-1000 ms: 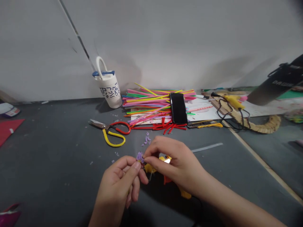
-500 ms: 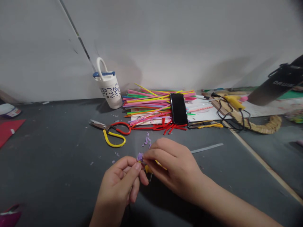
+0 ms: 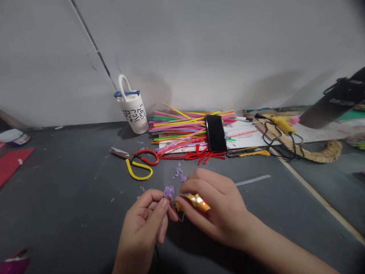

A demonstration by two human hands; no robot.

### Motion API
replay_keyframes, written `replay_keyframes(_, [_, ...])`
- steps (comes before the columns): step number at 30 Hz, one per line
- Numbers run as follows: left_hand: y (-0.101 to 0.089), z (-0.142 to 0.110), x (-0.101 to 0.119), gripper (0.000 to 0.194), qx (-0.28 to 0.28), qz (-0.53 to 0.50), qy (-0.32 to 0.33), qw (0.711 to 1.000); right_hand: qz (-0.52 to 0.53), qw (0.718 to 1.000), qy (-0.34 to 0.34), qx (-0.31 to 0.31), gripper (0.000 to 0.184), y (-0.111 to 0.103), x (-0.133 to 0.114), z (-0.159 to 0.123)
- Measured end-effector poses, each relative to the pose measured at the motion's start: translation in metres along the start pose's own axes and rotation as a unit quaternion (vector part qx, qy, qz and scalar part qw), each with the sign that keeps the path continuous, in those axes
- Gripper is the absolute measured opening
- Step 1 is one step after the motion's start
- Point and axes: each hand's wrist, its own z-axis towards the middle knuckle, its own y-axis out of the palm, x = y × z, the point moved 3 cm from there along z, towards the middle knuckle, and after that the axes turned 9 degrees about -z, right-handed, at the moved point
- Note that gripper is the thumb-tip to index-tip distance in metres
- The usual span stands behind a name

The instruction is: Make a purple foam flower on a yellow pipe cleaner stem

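Between the thumb and fingertips of my left hand (image 3: 145, 222) is a small purple cluster (image 3: 169, 192), a bit like a flower head; the fingers are closed on it. Just to its right hovers my right hand (image 3: 218, 203), thumb and index finger slightly apart, with nothing visible between them. Partly covered by this hand lies a yellow glue gun (image 3: 199, 203) with a small glowing light and a thin wire stand. Small purple scraps (image 3: 178, 172) are scattered on the dark table beyond my hands.
Scissors (image 3: 134, 160) with red and yellow handles lie at the left. Behind are colourful pipe cleaners (image 3: 179, 123), a black phone (image 3: 216, 133) and a white cup (image 3: 134, 114). A clear glue stick (image 3: 253, 180), a second yellow glue gun (image 3: 282, 125) and a dark bottle (image 3: 327, 102) are at the right.
My right fingertips have come away from the purple cluster and parted slightly. More of the glue gun shows beneath the right hand. My left hand keeps its hold on the cluster.
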Motion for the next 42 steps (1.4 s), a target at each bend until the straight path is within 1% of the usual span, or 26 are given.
replay_keyframes(2, [0.001,-0.001,0.001,0.02,0.006,0.0,0.017,1.0,0.005,1.0,-0.007,0.003,0.006,0.003,-0.001,-0.001])
replay_keyframes(6, [0.003,-0.005,0.002,0.018,0.026,0.007,0.026,0.999,0.005,0.999,-0.017,0.028,0.009,0.007,-0.002,-0.003])
replay_keyframes(11, [0.006,-0.007,0.003,0.018,0.04,0.007,0.036,0.999,-0.02,0.999,-0.037,0.022,0.014,0.007,-0.003,-0.004])
replay_keyframes(14, [0.008,-0.008,0.004,0.02,0.042,0.018,0.047,0.998,-0.036,0.998,-0.032,0.028,0.017,0.008,-0.003,-0.004])
replay_keyframes(23, [0.009,-0.01,0.005,0.019,0.06,0.04,0.063,0.995,-0.031,0.999,-0.017,0.021,0.015,0.009,-0.003,-0.005])
replay_keyframes(25, [0.009,-0.01,0.005,0.019,0.063,0.036,0.059,0.996,-0.055,0.997,-0.035,0.039,0.016,0.009,-0.005,-0.007])
replay_keyframes(27, [0.008,-0.01,0.004,0.021,0.062,0.03,0.049,0.996,-0.088,0.992,-0.068,0.062,0.018,0.008,-0.008,-0.008])
replay_keyframes(29, [0.007,-0.009,0.003,0.023,0.062,0.026,0.039,0.997,-0.109,0.987,-0.093,0.066,0.02,0.009,-0.01,-0.01])
replay_keyframes(31, [0.007,-0.009,0.003,0.024,0.062,0.029,0.037,0.997,-0.115,0.987,-0.093,0.063,0.02,0.01,-0.01,-0.009])
replay_keyframes(33, [0.007,-0.01,0.003,0.024,0.06,0.037,0.045,0.996,-0.115,0.987,-0.08,0.073,0.018,0.011,-0.01,-0.009])
replay_keyframes(38, [0.009,-0.011,0.005,0.022,0.058,0.024,0.058,0.996,-0.094,0.989,-0.075,0.087,0.009,0.011,-0.008,-0.009])
replay_keyframes(40, [0.008,-0.011,0.004,0.019,0.061,0.019,0.063,0.996,-0.055,0.992,-0.061,0.093,0.006,0.009,-0.008,-0.01])
replay_keyframes(42, [0.007,-0.011,0.003,0.015,0.063,0.022,0.081,0.994,0.007,0.995,-0.031,0.099,0.006,0.007,-0.007,-0.009])
